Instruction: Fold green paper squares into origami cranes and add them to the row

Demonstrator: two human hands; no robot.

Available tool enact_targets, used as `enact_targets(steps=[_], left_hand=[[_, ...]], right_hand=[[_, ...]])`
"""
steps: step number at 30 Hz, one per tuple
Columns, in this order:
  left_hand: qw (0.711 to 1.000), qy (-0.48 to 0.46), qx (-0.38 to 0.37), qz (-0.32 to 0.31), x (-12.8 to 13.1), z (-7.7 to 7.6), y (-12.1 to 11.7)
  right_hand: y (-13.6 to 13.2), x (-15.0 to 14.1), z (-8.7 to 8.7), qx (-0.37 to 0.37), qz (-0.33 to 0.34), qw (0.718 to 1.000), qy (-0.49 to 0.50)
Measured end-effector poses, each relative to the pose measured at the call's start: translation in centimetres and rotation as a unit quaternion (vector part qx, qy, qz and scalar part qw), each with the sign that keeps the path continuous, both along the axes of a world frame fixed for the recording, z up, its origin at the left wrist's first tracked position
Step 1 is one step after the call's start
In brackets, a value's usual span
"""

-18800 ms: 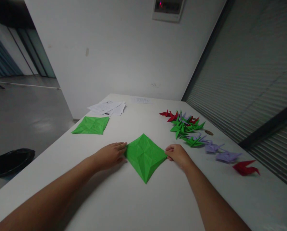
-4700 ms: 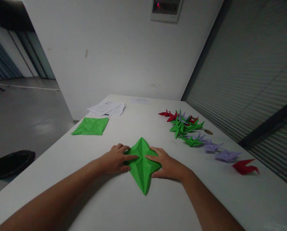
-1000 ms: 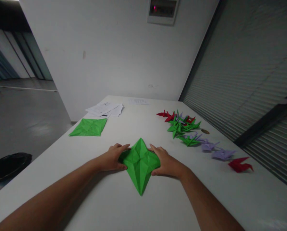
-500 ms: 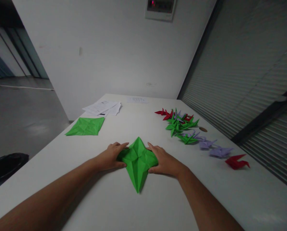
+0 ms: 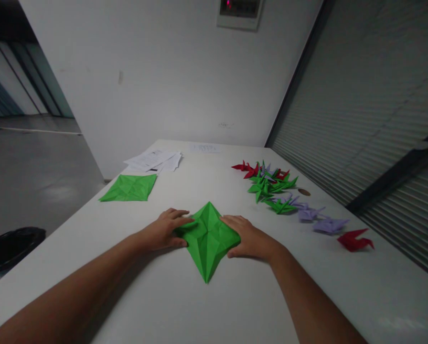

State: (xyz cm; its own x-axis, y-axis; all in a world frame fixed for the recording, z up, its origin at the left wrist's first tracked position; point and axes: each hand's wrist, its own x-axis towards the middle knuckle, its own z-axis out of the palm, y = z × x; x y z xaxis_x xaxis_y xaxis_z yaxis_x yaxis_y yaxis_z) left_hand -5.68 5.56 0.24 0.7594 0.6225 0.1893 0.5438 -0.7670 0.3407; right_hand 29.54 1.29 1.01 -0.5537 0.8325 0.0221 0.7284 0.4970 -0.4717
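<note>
A green folded paper (image 5: pixel 207 239), kite-shaped with creases, lies on the white table (image 5: pixel 214 306) in front of me. My left hand (image 5: pixel 164 231) grips its left side, fingers on top and thumb at the lower edge. My right hand (image 5: pixel 250 236) rests on its right side, fingers spread flat over the paper's edge. The paper's point faces me.
A second green creased sheet (image 5: pixel 128 187) lies at the left edge. White printed papers (image 5: pixel 153 160) sit beyond it. A row of red, green and lilac paper cranes (image 5: pixel 282 191) runs along the right, ending in a red crane (image 5: pixel 354 240). A black bin (image 5: pixel 9 241) stands on the floor at the left.
Over the last second both hands shifted slightly on the green paper; the right hand now lies flatter on its right flap. Earlier the paper was a wider diamond; its sides have been folded inward.
</note>
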Motion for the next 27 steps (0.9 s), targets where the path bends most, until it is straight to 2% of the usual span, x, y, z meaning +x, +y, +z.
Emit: enact_targets(steps=[4,8,14,19,27], left_hand=[[0.995,0.044,0.043,-0.075,0.1,0.7,-0.6],[0.993,0.061,0.056,-0.088,0.4,0.6,-0.9],[1.0,-0.003,0.015,-0.014,-0.6,0.2,0.1],[0.992,-0.05,-0.073,0.09,-1.3,-0.6,1.0],[0.984,-0.086,-0.118,0.106,-1.2,-1.4,1.6]], right_hand=[[0.1,0.3,-0.1,-0.008,0.004,1.0,-0.027],[0.1,0.4,-0.1,-0.005,0.006,0.999,-0.031],[0.1,1.0,0.6,0.018,-0.033,0.999,0.038],[0.3,1.6,0.6,0.018,-0.086,0.996,0.018],[0.0,1.5,0.1,0.003,-0.099,0.994,0.05]])
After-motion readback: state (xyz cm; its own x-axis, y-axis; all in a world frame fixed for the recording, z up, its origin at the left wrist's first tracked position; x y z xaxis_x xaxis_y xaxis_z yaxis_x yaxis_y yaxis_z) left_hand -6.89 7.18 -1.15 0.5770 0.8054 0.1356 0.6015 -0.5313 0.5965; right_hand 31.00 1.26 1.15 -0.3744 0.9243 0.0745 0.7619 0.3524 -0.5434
